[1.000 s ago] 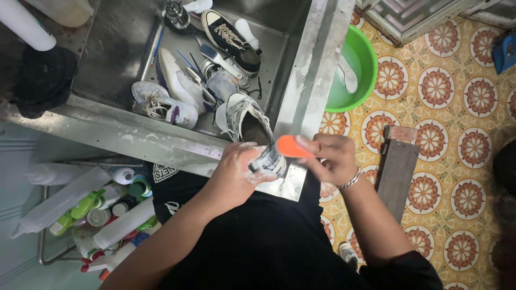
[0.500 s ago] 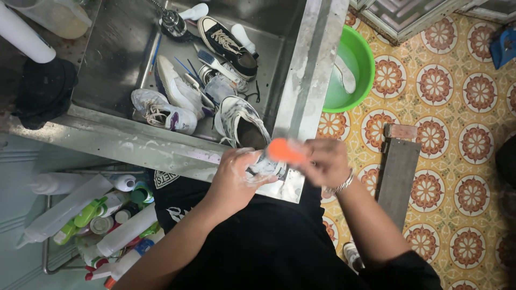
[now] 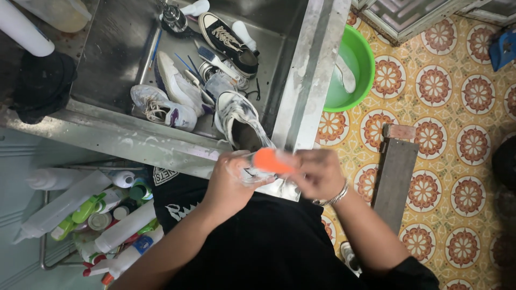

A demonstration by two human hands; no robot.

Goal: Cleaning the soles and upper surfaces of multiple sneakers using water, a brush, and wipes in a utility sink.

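My left hand (image 3: 228, 182), covered in soap foam, grips a white and grey sneaker (image 3: 252, 173) at the near corner of the steel sink (image 3: 161, 142). My right hand (image 3: 317, 174), with a silver bracelet on the wrist, holds an orange brush (image 3: 271, 161) against the sneaker's top. The brush is blurred. Most of the held sneaker is hidden behind both hands.
In the sink lie several sneakers: white ones (image 3: 164, 104), a black one (image 3: 226, 35), and a grey-white one (image 3: 236, 121) near my hands, plus brushes (image 3: 215, 59). A green basin (image 3: 363, 53) sits on the patterned tile floor. A wooden stool (image 3: 395, 169) stands right. Bottles (image 3: 107, 215) fill a rack at lower left.
My right hand has swept the orange brush leftward across the sneaker. Both hands and the sneaker have shifted slightly left and lower along the sink's edge.
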